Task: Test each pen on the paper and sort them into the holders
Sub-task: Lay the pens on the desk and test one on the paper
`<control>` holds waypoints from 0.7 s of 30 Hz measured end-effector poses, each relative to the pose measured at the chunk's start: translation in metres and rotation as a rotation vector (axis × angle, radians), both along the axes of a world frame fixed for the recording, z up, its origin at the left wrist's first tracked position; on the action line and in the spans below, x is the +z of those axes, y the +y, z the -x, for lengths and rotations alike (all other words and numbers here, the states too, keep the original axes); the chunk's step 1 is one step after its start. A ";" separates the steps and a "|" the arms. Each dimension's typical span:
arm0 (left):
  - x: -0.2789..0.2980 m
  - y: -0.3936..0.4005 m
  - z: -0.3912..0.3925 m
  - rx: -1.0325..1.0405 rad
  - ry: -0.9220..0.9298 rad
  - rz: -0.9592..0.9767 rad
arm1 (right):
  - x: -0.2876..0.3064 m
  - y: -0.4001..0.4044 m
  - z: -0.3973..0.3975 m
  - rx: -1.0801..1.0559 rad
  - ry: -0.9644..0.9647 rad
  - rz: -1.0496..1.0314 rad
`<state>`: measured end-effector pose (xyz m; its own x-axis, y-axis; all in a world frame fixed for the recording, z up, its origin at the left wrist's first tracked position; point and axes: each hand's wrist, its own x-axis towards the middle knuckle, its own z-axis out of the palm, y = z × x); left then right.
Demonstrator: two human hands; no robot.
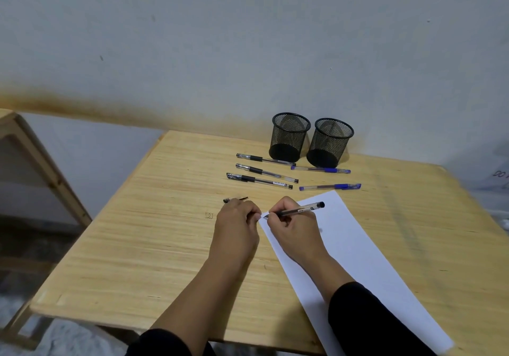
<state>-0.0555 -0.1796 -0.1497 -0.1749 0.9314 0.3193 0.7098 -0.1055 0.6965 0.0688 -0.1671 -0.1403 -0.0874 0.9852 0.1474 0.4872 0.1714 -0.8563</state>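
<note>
My right hand grips a black pen with its tip on the near-left corner of the white paper. My left hand is closed beside the paper's corner, with a pen cap sticking out past its knuckles. Three black pens lie in a row on the wooden table. Two blue pens lie to their right. Behind the pens stand two black mesh holders, one on the left and one on the right; both look empty.
A grey wall rises directly behind the table's far edge. A wooden frame stands off to the left, beyond the table's edge.
</note>
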 end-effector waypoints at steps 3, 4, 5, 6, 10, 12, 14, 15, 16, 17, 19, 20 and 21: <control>-0.001 0.001 0.000 0.007 -0.005 -0.001 | -0.001 0.000 0.000 -0.007 -0.013 -0.008; -0.001 0.001 0.000 0.010 -0.011 0.000 | -0.001 0.000 0.000 -0.016 -0.018 -0.013; -0.001 0.000 0.000 0.011 -0.016 -0.002 | -0.001 0.000 -0.001 -0.021 -0.020 -0.016; -0.001 0.000 0.000 0.011 -0.021 -0.003 | -0.001 0.000 -0.001 -0.021 -0.019 -0.016; -0.001 0.000 0.000 0.008 -0.027 -0.005 | 0.000 0.001 -0.001 -0.016 0.001 -0.026; -0.002 0.001 0.001 0.009 -0.021 0.004 | 0.000 0.001 0.000 -0.023 -0.021 -0.025; -0.002 0.001 0.001 0.007 -0.019 0.012 | 0.000 0.002 0.000 -0.034 -0.042 -0.023; -0.002 0.001 0.001 0.005 -0.018 0.013 | 0.000 0.002 0.000 -0.037 -0.046 -0.024; -0.002 0.001 0.001 0.006 -0.017 0.013 | 0.000 0.002 0.000 -0.038 -0.046 -0.025; -0.002 0.001 0.001 0.007 -0.015 0.012 | 0.000 0.002 0.000 -0.036 -0.043 -0.024; -0.002 0.001 0.001 0.006 -0.016 0.005 | 0.000 0.001 0.000 -0.040 -0.035 -0.022; -0.002 0.001 0.001 0.006 -0.016 0.004 | 0.000 0.000 0.000 -0.045 -0.034 -0.024; -0.002 0.001 0.001 0.006 -0.014 0.004 | 0.000 0.000 0.000 -0.046 -0.036 -0.028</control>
<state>-0.0561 -0.1785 -0.1513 -0.1852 0.9317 0.3125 0.7002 -0.0981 0.7071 0.0689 -0.1669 -0.1398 -0.0481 0.9838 0.1726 0.5254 0.1719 -0.8333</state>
